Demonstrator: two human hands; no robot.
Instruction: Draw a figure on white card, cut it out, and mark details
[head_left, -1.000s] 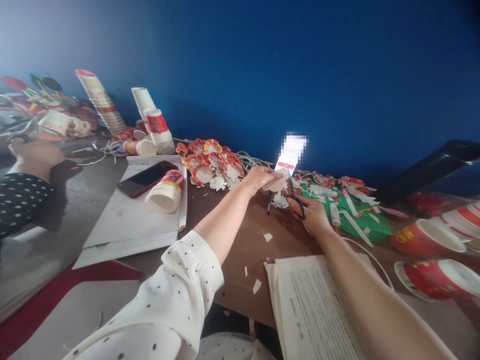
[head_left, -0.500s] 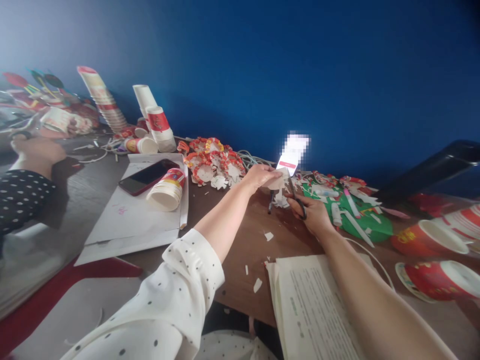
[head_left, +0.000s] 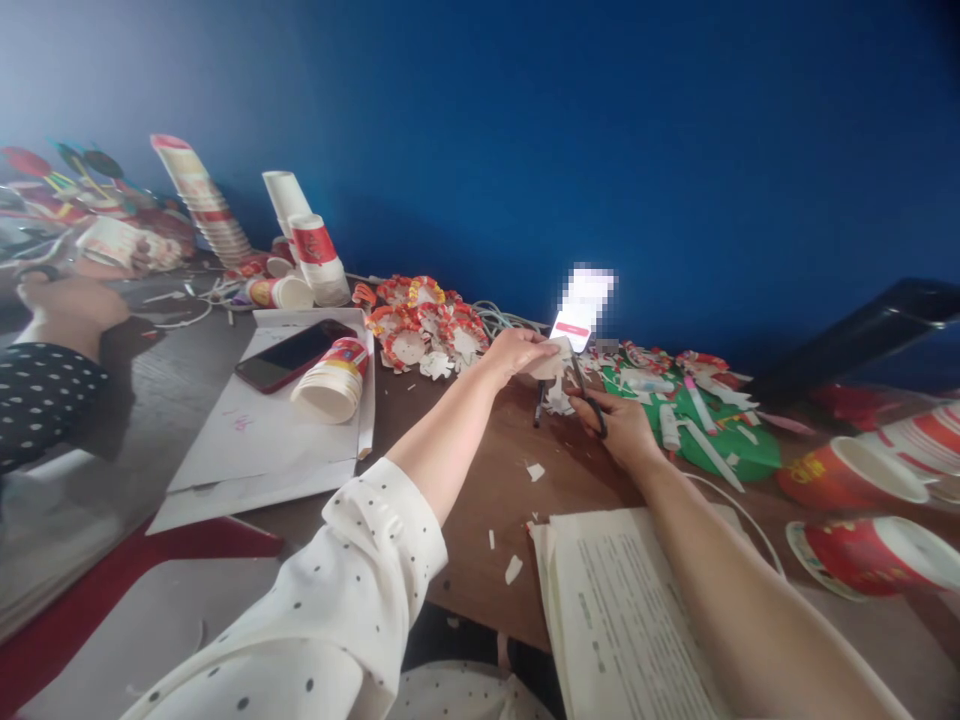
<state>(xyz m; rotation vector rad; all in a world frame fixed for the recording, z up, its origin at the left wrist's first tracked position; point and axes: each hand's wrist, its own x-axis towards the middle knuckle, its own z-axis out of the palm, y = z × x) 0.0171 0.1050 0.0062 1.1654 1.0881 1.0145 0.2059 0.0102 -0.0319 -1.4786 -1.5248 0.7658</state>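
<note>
My left hand (head_left: 523,354) is closed on a piece of pale paper (head_left: 553,364), holding it above the table near the wall. In my right hand (head_left: 616,425) is a pair of scissors (head_left: 592,405) with dark handles, its blades pointing up beside the paper's right edge. Whether the blades are touching the paper I cannot tell. White cut scraps (head_left: 557,398) lie just below both hands, with a dark pen (head_left: 539,403) next to them. Behind the hands a lit phone (head_left: 576,325) leans against the wall.
Left of my arm, a heap of red-and-white cut paper pieces (head_left: 420,325) sits by an envelope (head_left: 247,430) bearing a phone (head_left: 292,355) and nested cups (head_left: 330,385). Papers (head_left: 615,600) lie under my right forearm, cups (head_left: 870,555) at right. Another person's hand (head_left: 71,310) is far left.
The whole view has shifted very slightly. Both hands keep nearly the same place and hold, with the paper and scissors still together.
</note>
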